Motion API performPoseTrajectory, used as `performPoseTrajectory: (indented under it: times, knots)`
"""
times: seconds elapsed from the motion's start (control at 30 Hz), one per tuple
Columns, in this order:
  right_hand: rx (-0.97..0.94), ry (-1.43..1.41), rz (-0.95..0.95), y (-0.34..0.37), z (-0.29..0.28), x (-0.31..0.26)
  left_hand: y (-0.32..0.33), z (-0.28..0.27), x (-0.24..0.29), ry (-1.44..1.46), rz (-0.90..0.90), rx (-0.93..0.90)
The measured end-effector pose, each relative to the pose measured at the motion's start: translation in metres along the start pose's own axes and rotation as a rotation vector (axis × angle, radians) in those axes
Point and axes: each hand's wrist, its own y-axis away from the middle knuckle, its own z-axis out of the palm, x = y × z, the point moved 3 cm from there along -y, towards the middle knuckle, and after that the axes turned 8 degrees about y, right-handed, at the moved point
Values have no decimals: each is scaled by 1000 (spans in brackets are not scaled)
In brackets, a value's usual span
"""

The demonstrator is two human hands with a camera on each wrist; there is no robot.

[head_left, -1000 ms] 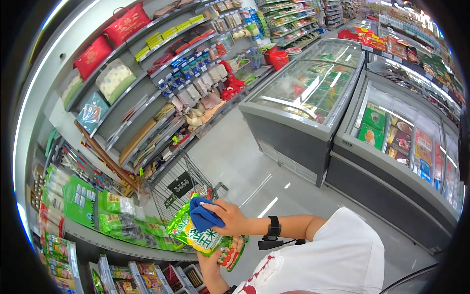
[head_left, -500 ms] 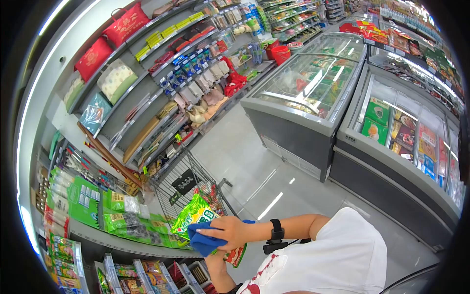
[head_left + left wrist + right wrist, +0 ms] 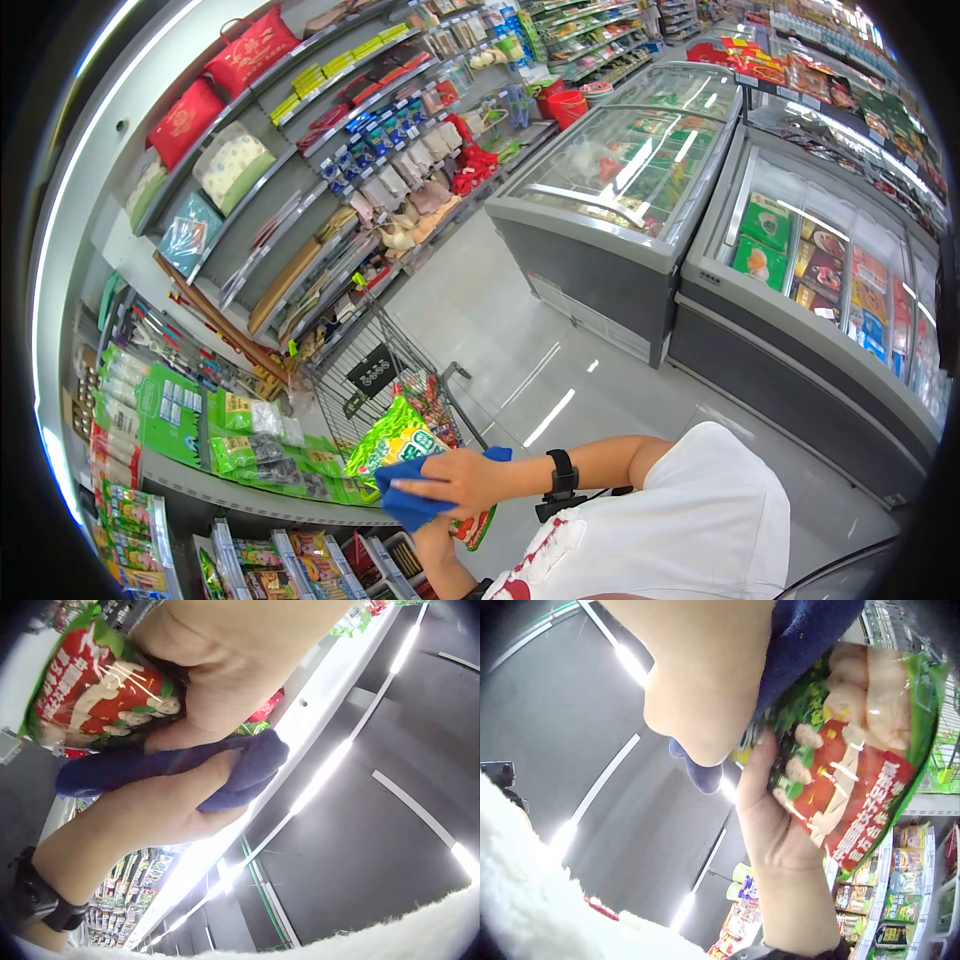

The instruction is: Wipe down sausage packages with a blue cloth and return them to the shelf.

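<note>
My left hand (image 3: 432, 545) grips a shiny green food packet (image 3: 398, 438) from below; its lower part is hidden by my other hand in the head view. The packet's red back (image 3: 855, 776), printed with white lettering and pale food pieces, faces the right wrist camera. My right hand (image 3: 462, 482) lies over the packet's front and holds a dark blue cloth (image 3: 405, 505) against it. In the left wrist view the cloth (image 3: 127, 769) stretches beneath the packet and folds around the right hand's thumb side. A black strap (image 3: 563, 472) circles the right wrist.
A wire shopping cart (image 3: 350, 400) stands just beyond the packet. Shelves of packets (image 3: 270, 560) curve round the near left. Glass-topped chest freezers (image 3: 600, 230) stand at the right, and a wall rack (image 3: 300, 160) of household goods rises at the left.
My right hand has slid the blue cloth down over the packet, covering its lower front, and the cloth has spread out wider. The left hand keeps its hold on the packet.
</note>
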Motion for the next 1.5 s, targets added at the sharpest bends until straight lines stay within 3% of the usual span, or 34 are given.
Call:
performPoseTrajectory:
  times: [0.13, 0.27, 0.37, 0.47, 0.57, 0.73, 0.93, 1.0, 1.07, 1.13, 1.27, 1.3, 1.5]
  knots:
    - [46, 106, -263, 3, 9, -13, -3, 7, 0, 34, -5, 11]
    - [127, 86, -260, 4, 1, -12, 1, 26, 21, 210, -126, 4]
    - [50, 56, -275, 12, 2, 2, 11, 32, 33, 304, -174, 15]
    - [180, 58, -139, 13, -5, 17, 19, 36, 46, 97, 40, 31]
    - [203, 58, 8, 12, -1, 27, 27, 31, 48, 16, -46, 94]
    - [292, 72, 297, 3, -5, 25, 27, 22, 38, -37, -142, 3]
    - [164, 4, 52, -1, 10, -8, 21, 18, 34, -56, -82, 21]
    - [99, 34, -32, -3, 13, -12, 24, 15, 32, -55, -169, 49]
    - [163, 63, -40, -5, 14, 0, 21, 4, 22, -93, -207, 26]
    - [199, 60, -27, -5, 10, 13, 26, 21, 40, -46, -125, -13]
    - [129, 78, 89, 5, 6, 27, 27, 18, 52, 41, -57, 8]
    - [220, 76, 29, 4, 4, 26, 27, 17, 55, 77, -37, 13]
    - [132, -103, -117, 20, 15, 7, 24, 21, 64, 140, 81, 131]
